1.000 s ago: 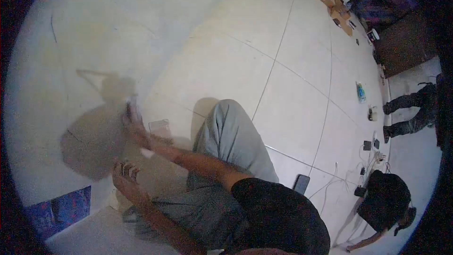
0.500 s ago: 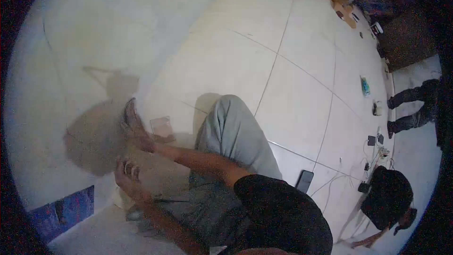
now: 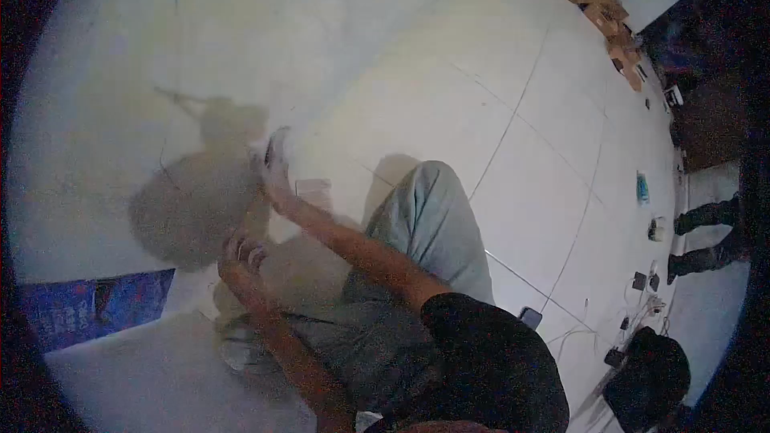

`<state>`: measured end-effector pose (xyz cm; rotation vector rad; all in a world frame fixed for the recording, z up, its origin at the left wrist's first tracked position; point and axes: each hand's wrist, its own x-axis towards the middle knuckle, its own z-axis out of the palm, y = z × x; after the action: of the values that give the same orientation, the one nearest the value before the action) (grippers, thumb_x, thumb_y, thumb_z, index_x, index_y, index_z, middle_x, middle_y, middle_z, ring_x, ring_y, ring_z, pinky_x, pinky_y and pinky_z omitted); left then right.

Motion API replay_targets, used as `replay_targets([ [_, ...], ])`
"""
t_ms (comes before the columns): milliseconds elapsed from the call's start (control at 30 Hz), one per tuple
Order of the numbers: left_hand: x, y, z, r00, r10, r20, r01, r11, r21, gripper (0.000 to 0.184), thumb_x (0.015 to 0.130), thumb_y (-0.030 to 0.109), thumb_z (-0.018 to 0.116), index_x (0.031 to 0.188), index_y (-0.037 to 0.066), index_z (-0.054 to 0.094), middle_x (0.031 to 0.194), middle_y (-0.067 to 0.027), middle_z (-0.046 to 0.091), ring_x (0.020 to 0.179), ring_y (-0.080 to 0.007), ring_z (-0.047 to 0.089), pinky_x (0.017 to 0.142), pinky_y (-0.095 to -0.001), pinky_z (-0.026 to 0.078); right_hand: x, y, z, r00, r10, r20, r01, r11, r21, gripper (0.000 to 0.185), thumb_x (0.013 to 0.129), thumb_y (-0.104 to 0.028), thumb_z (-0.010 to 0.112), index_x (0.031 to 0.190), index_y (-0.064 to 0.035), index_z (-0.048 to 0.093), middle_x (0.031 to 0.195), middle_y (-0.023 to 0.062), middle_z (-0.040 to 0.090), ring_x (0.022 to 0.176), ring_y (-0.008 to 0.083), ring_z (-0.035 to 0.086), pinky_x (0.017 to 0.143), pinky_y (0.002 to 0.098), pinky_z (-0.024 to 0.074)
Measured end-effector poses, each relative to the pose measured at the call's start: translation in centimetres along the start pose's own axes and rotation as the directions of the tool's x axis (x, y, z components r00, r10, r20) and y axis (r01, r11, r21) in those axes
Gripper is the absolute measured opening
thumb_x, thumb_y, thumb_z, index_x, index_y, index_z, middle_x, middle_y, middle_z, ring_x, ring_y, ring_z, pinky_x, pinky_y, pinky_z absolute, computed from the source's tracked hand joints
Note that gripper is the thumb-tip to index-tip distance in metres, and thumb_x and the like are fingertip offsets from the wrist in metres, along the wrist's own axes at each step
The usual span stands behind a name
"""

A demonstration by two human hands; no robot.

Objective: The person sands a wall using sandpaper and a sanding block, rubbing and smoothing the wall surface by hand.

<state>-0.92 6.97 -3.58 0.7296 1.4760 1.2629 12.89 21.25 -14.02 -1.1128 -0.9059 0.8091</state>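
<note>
My right hand (image 3: 277,172) is raised close to the pale wall (image 3: 265,24), its fingers stretched out and nothing visible in it. Lower down, my left hand (image 3: 242,261) has its fingers loosely curled with gaps between them; I make out no object there. Both hands are blurred. Their dark shadows fall on the wall. A small clear flat item (image 3: 313,188) lies just beyond my right wrist. My bent knee in grey trousers (image 3: 429,208) is beside my right forearm.
A blue printed sheet (image 3: 96,309) is at the lower left. A phone (image 3: 529,318) lies on the tiled floor (image 3: 545,184) near my sleeve. Cardboard (image 3: 597,4), cables (image 3: 654,305), a person in black (image 3: 650,377) and another person's legs (image 3: 706,236) are at the right.
The view has shifted, so my hands and knee appear farther right. Both hands stay raised and apart in much the same pose. The phone is now partly hidden behind my sleeve.
</note>
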Motion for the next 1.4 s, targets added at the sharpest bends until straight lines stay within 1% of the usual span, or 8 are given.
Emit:
replay_targets([
  [267,-1.3,1.6,1.7,1.000,-0.025,-0.003,0.025,0.989,-0.149,0.030,0.100,0.020,0.059,0.125,0.004,0.061,0.106,-0.0117,0.068,0.088,-0.0216,0.068,0.068,-0.0328,0.058,-0.2,0.5,-0.9,0.994,-0.113,0.014,0.114,0.988,-0.105,0.076,0.103,-0.022,0.046,0.162,0.0042,0.005,0.156,0.0258,0.036,0.135,0.0297,0.042,0.114,0.0373,0.0330],
  [567,-1.8,2.3,0.9,0.995,0.043,0.088,-0.049,0.996,0.072,0.042,0.102,0.030,0.053,0.133,0.002,0.058,0.114,-0.0126,0.066,0.093,-0.0217,0.066,0.073,-0.0339,0.057,-2.2,-3.5,0.2,0.998,-0.054,0.039,0.059,0.987,-0.150,0.072,0.102,-0.024,0.050,0.159,0.0032,0.015,0.153,0.0256,0.040,0.135,0.0308,0.042,0.114,0.0414,0.0314],
  [667,-1.9,2.6,0.3,0.980,0.002,0.201,-0.026,0.993,0.119,0.040,0.104,0.020,0.050,0.140,0.003,0.055,0.140,-0.0142,0.057,0.119,-0.0291,0.059,0.097,-0.0410,0.055,-1.1,-4.0,-0.6,0.998,-0.059,0.009,0.060,0.982,-0.177,0.071,0.102,-0.024,0.051,0.158,0.0028,0.019,0.152,0.0256,0.041,0.135,0.0312,0.043,0.115,0.0428,0.0308],
  [733,-1.4,1.7,-0.2,0.843,0.298,0.448,-0.514,0.691,0.508,0.045,0.104,0.023,0.052,0.142,-0.001,0.049,0.126,-0.0155,0.060,0.098,-0.0249,0.062,0.079,-0.0355,0.058,-0.6,-3.9,-1.3,0.998,-0.063,-0.015,0.059,0.978,-0.201,0.070,0.102,-0.025,0.052,0.158,0.0026,0.021,0.152,0.0255,0.042,0.135,0.0315,0.043,0.115,0.0437,0.0305],
  [833,-1.2,2.5,0.6,0.966,0.074,0.246,-0.115,0.981,0.156,0.044,0.104,0.019,0.049,0.143,-0.001,0.047,0.126,-0.0156,0.059,0.099,-0.0258,0.062,0.082,-0.0375,0.059,0.0,-4.0,-1.4,0.997,-0.065,-0.035,0.056,0.977,-0.206,0.068,0.101,-0.025,0.054,0.157,0.0023,0.024,0.151,0.0255,0.043,0.134,0.0319,0.043,0.115,0.0451,0.0299],
  [1267,-0.5,-1.3,0.1,0.951,0.009,0.308,-0.080,0.972,0.221,0.045,0.104,0.021,0.048,0.144,0.001,0.048,0.130,-0.0157,0.060,0.105,-0.0277,0.064,0.086,-0.0410,0.060,2.1,-3.8,-3.8,0.996,-0.044,-0.079,0.024,0.969,-0.246,0.063,0.101,-0.027,0.060,0.153,0.0008,0.039,0.147,0.0252,0.049,0.134,0.0336,0.045,0.116,0.0511,0.0275],
  [1333,-1.1,-2.7,0.3,0.874,0.207,0.439,-0.320,0.926,0.201,0.043,0.105,0.024,0.050,0.141,0.001,0.050,0.128,-0.0160,0.062,0.102,-0.0270,0.067,0.081,-0.0414,0.061,2.1,-4.1,-3.9,0.999,-0.037,-0.037,0.026,0.964,-0.263,0.062,0.100,-0.028,0.060,0.152,0.0006,0.041,0.146,0.0252,0.050,0.134,0.0338,0.045,0.116,0.0520,0.0272],
  [1400,-1.6,-2.0,1.9,0.951,0.070,0.302,-0.109,0.987,0.115,0.042,0.105,0.026,0.054,0.138,0.000,0.052,0.117,-0.0150,0.067,0.089,-0.0249,0.070,0.070,-0.0382,0.061,1.5,-4.3,-3.3,1.000,-0.025,0.012,0.027,0.945,-0.326,0.061,0.100,-0.028,0.061,0.152,0.0003,0.043,0.146,0.0252,0.051,0.133,0.0341,0.045,0.117,0.0529,0.0268],
])
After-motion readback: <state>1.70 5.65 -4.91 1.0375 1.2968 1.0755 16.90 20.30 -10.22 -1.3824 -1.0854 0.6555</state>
